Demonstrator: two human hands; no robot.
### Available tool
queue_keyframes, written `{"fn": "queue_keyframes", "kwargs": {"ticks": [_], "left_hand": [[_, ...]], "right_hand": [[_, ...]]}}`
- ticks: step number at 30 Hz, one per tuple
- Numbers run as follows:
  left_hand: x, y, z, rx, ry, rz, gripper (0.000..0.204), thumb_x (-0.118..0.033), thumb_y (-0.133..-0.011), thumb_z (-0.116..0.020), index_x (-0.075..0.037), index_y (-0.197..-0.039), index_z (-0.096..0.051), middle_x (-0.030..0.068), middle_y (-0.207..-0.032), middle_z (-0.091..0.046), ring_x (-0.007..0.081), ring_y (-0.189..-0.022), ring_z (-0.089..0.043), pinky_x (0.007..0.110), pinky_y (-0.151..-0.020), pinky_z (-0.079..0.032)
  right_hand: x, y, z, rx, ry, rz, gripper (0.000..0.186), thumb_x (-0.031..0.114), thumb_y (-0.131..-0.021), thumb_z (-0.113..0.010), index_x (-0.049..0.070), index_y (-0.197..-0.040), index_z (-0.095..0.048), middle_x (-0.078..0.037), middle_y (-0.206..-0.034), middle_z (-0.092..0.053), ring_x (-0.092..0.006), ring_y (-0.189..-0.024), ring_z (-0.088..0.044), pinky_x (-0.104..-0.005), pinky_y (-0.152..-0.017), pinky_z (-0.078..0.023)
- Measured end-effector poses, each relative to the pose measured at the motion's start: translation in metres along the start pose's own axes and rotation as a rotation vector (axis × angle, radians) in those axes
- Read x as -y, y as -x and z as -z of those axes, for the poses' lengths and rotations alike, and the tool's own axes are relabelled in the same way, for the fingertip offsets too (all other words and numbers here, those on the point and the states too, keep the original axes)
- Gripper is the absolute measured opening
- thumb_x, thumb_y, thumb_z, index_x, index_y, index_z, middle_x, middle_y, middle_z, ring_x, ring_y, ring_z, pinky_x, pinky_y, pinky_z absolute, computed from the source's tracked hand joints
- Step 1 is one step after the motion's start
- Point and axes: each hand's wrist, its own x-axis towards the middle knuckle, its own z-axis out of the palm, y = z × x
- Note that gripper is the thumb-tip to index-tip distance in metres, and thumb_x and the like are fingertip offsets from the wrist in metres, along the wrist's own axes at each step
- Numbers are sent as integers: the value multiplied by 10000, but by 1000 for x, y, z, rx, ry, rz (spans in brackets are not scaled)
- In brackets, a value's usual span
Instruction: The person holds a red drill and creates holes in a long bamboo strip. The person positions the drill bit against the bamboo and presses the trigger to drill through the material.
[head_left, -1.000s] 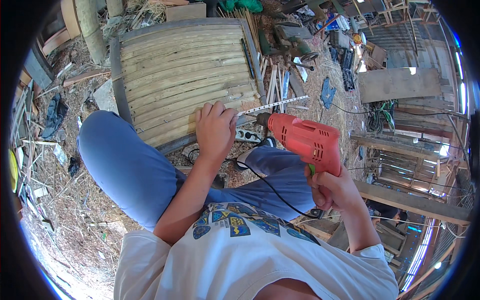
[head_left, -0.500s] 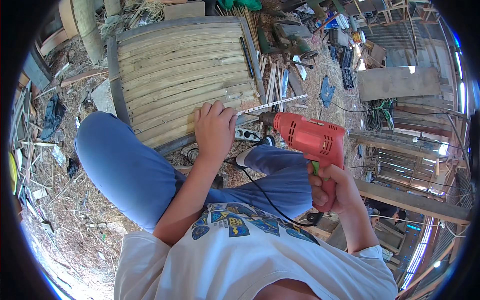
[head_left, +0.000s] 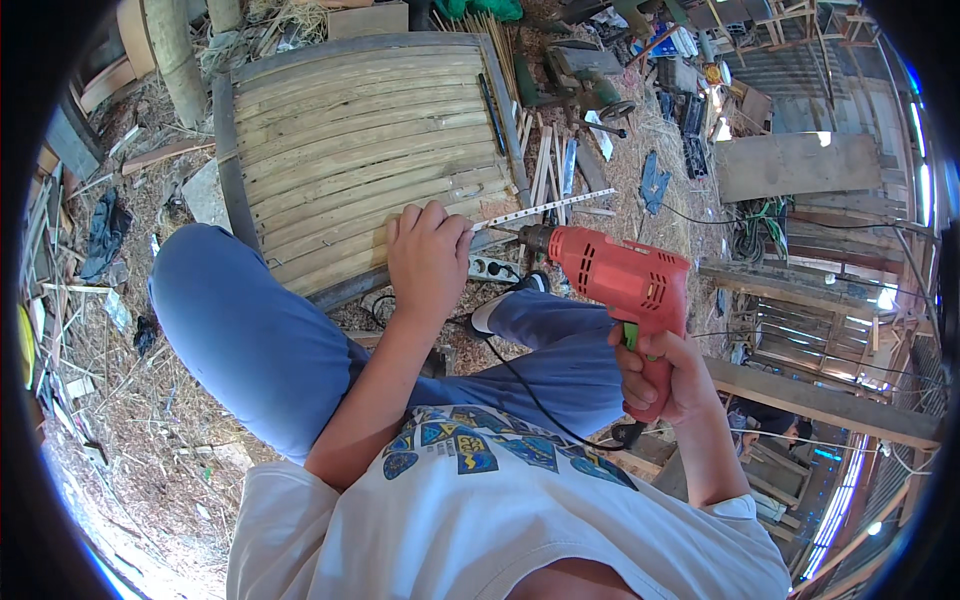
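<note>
My right hand (head_left: 660,375) is wrapped round the handle of a red power drill (head_left: 620,270), with a finger at its green trigger. The drill lies sideways, its chuck and thin bit pointing left. My left hand (head_left: 430,250) is closed on the near end of a narrow white strip (head_left: 545,209) marked with a row of dark spots. The strip slants away to the right over the edge of a slatted wooden panel (head_left: 370,150). The bit's tip reaches the strip beside my left fingers; whether it enters the strip I cannot tell.
A black cord (head_left: 530,395) runs from the drill's handle past my legs. A white power strip (head_left: 492,269) lies beyond my knee. A dark stick (head_left: 492,113) rests on the panel's right side. Wood offcuts (head_left: 548,165) and a blue cloth (head_left: 653,182) litter the straw-covered ground.
Almost nothing differs. The drill and my right hand have shifted very slightly left; my left hand and the strip stay in place.
</note>
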Motion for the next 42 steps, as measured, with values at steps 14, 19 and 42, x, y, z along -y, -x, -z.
{"fn": "queue_keyframes", "kwargs": {"ticks": [14, 19, 42], "left_hand": [[2, 1, -2, 1, -15, -15, 72, -189, -914, -850, -143, -945, -802, 38, -971, -632, 291, -1011, -598, 471, -928, -441], [2, 1, -2, -5, -23, -6, 62, -205, -918, -852, -161, -952, -824, 32, -926, -606, 291, -984, -596, 465, -921, -437], [2, 1, -2, 2, -18, 5, 66, -204, -911, -860, -166, -956, -830, 29, -934, -614, 288, -996, -603, 463, -929, -444]], "right_hand": [[-8, -1, 0, -14, 99, 106, 358, 50, -927, -662, -51, -1270, -667, -93, -845, -624, -177, -447, -573, -319, -393, -494], [-8, -1, 0, 9, 107, 93, 363, 53, -930, -667, -50, -1279, -664, -93, -853, -623, -178, -451, -572, -323, -396, -487], [-13, -3, 2, 9, 106, 71, 421, 38, -930, -662, -26, -1345, -628, -94, -899, -637, -163, -455, -562, -315, -389, -511]]}}
